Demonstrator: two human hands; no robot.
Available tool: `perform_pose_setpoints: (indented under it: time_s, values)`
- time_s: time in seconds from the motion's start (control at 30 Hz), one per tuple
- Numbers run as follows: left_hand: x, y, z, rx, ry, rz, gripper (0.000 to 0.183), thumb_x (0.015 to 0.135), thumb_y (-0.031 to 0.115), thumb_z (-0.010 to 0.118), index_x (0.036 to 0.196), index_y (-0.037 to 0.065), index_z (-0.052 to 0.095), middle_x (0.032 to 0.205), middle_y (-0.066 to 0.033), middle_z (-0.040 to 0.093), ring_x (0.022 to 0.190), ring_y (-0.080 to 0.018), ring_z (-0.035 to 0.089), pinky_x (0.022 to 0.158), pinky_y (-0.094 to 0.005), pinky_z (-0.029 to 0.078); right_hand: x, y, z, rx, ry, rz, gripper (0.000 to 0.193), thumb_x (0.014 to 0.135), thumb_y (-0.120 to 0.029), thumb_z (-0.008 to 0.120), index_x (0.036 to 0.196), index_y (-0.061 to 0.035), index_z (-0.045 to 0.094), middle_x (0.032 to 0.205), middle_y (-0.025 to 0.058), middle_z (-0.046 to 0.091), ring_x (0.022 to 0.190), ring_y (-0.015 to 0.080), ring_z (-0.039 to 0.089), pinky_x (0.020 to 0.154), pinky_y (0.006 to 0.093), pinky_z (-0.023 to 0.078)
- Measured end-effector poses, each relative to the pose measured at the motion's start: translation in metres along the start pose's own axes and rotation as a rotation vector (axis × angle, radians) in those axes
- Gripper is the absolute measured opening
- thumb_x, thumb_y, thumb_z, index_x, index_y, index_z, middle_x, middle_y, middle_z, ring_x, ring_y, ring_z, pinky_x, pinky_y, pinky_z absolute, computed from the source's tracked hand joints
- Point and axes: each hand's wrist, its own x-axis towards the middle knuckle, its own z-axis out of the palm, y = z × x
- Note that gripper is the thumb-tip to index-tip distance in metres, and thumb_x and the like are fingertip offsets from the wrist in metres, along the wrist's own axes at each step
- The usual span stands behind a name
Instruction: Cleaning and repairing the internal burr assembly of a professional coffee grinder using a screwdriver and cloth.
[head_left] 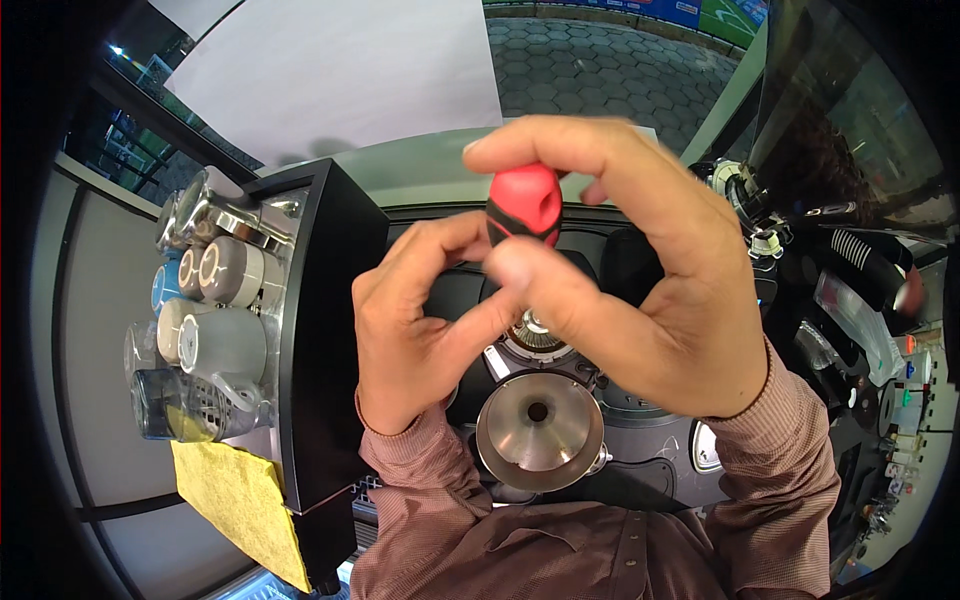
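Right hand (670, 280) pinched a red-and-black handle (520, 188) between thumb and index finger, in mid-air beyond a steel funnel (512, 425); left hand (410, 315) curled against it, how firmly I couldn't tell. With thumbs crowding, a loosened pinch could have dropped it. The handle was rounded and dimpled, the funnel shiny and conical. Leftward sat smooth mugs (222, 345) and a rough yellow cloth (240, 505).

From my remote seat, I see a black, box-shaped cabinet (328, 330) with a metal top (275, 345) carrying a rounded grey cup (222, 343), a bluish transparent glass (153, 403), a blue cup (165, 288) (half hidden from me) and, at the near end, a rough yellow cloth (240, 505).
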Motion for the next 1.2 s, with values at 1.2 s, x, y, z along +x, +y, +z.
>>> perform_pose_setpoints:
  time_s: [1.2]
  values:
    - [-0.029, 0.018, -0.019, -0.289, 0.56, 0.157, 0.048, 0.085, 0.012, 0.084, 0.123, -0.008, 0.061, 0.103, -0.0298, 0.073, 0.093, -0.0328, 0.075, 0.088, -0.0431, 0.062, -0.06, 0.063, 0.057, -0.525, -0.451, 0.1, 0.005, 0.085, -0.02, 0.075, 0.085, -0.0153, 0.077, 0.085, 0.003, 0.06, 0.09, 0.0233, 0.06, 0.083, 0.0426, 0.033]
